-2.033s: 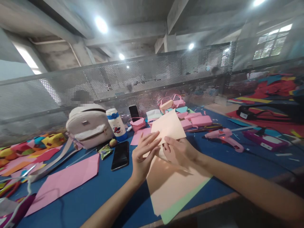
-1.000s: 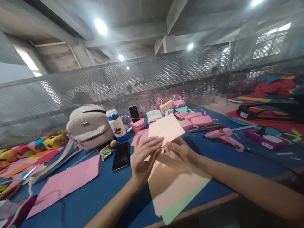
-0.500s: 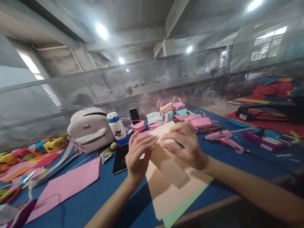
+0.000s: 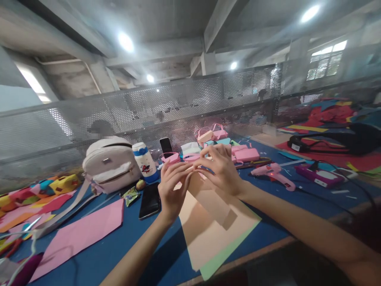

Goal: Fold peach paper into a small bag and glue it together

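Note:
A folded strip of peach paper slants up from above the sheets to my two hands, which meet at its far end. My left hand pinches that end with fingers bent together. From the right side, my right hand grips the same end between thumb and fingertips, its knuckles raised. The fingers cover the part of the strip being pinched. Beneath lies a larger peach sheet, on top of a light green sheet.
A pink hot glue gun lies at right, near a purple box. Behind my hands are pink paper pieces. A black phone, a bottle, a white backpack and a pink sheet are at left.
My right hand has drawn slightly left and its fingertips now meet my left hand's at the strip's end. The camera view has shifted a little to the right.

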`<state>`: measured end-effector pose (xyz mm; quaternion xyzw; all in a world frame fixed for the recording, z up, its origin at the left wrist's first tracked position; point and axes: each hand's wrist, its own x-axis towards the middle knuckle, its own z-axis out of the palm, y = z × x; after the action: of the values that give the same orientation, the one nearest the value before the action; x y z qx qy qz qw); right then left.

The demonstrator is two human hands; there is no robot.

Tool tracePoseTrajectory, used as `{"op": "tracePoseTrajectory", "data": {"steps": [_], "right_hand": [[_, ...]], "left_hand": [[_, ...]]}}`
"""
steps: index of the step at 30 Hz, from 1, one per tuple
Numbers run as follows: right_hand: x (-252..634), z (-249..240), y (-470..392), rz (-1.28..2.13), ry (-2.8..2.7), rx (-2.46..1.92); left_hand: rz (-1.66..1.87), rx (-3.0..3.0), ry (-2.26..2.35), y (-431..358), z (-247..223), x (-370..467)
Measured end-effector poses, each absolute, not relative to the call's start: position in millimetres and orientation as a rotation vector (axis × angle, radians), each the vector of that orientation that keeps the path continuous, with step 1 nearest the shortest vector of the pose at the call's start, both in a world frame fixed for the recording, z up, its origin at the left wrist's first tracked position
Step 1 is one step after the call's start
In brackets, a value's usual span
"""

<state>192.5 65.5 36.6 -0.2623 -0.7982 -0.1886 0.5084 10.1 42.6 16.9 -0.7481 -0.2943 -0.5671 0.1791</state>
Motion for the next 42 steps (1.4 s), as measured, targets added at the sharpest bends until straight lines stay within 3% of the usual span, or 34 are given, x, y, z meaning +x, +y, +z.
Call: {"op": "tracePoseTrajectory", "data": {"steps": [6,14,29,42], "right_hand": [[197,26,85,-0.209,-1.865,-0.620],[200,29,81,-0.199,-1.848,-0.603],[203,16,88,0.005,-2.129,-0.432],[199,12,88,-0.076,-2.194,-0.402]], "left_hand": [[-1.787,-2.166,-0.949,40,9,6],[-1.871,-2.236,-0.975,37,0,6],[-1.095,-2.295,-0.556,51,3,-18],[-0.571,-2.194,-0.927,62,-15,-15]]}}
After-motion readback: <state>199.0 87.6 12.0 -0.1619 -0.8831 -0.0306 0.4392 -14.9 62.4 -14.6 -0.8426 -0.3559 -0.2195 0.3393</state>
